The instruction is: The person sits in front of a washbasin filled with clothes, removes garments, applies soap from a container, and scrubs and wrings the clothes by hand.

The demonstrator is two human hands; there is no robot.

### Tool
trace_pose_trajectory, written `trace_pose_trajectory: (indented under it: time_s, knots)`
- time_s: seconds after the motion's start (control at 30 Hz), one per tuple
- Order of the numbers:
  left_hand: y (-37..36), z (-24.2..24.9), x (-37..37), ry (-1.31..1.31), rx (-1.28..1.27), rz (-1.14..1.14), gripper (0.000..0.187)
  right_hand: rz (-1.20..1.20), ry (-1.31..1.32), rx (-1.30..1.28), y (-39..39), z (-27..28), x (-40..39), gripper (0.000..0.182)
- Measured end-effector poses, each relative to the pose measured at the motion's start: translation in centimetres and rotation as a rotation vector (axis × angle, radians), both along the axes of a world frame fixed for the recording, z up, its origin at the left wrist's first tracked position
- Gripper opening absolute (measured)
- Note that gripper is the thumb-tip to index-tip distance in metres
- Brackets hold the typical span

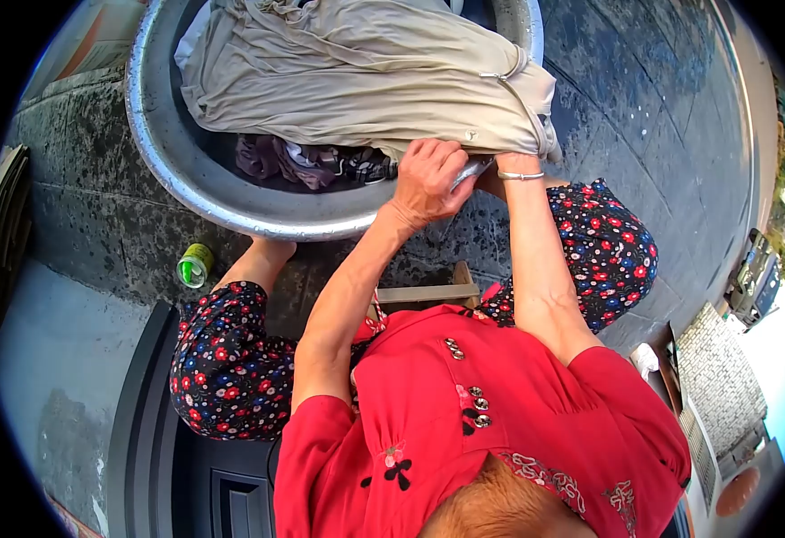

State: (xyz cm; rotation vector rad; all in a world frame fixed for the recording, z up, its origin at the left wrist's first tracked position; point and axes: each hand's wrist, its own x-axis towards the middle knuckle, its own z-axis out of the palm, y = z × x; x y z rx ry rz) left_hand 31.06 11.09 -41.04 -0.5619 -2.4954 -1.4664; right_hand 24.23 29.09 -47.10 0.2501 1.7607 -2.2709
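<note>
The garment (348,81) is laid lengthwise from left to right across the basin (258,220), ahead of the arms. Its near edge is gripped by the left hand (428,179); the right hand (516,163) is mostly covered by its right end, its grip untellable.

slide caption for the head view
Bare left hand grasps a beige fabric garment draped across a round silver metal basin
</note>
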Motion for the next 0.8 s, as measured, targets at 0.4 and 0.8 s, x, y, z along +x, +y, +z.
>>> trace_pose_trajectory:
  time_s: [0.4, 0.8]
  knots:
    - [0.9, -1.2, 2.3, -0.092, -0.081, 0.387, 0.023, -0.317, -0.148, -0.241, -2.9, 5.0, -2.7, 0.045]
    - [-2.1, 3.3, 7.9, -0.150, -0.103, 0.091, 0.023, -0.118, -0.217, -0.562, -4.2, 7.6, -0.6, 0.058]
